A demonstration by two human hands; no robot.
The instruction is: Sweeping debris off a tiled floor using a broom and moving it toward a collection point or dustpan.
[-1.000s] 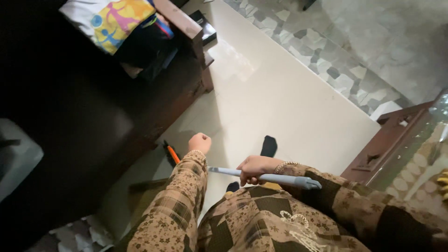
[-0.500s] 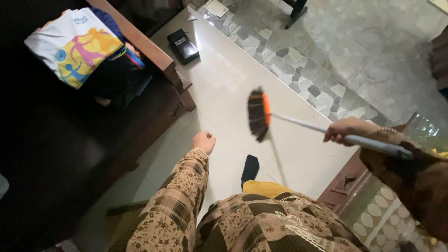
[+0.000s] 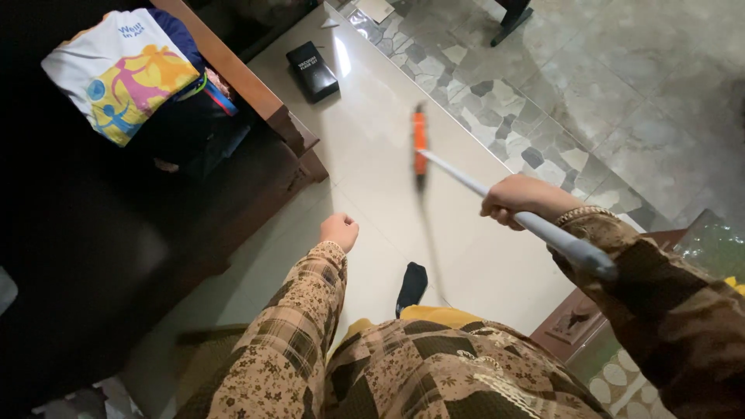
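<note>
Fingers (image 3: 508,211) of the right hand (image 3: 518,200) grasp the broom (image 3: 497,200), raised over pale floor (image 3: 466,256); left hand (image 3: 339,230) clenched. Black box (image 3: 313,70) beside sofa (image 3: 256,167); colourful bag (image 3: 124,70) upper left. Broom head blurred.

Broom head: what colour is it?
Orange, seen in the head view: the broom head sits on a pale handle held by the right hand.

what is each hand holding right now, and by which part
The right hand grips the broom by its grey handle, near the top end. The left hand is a closed fist holding nothing.
</note>
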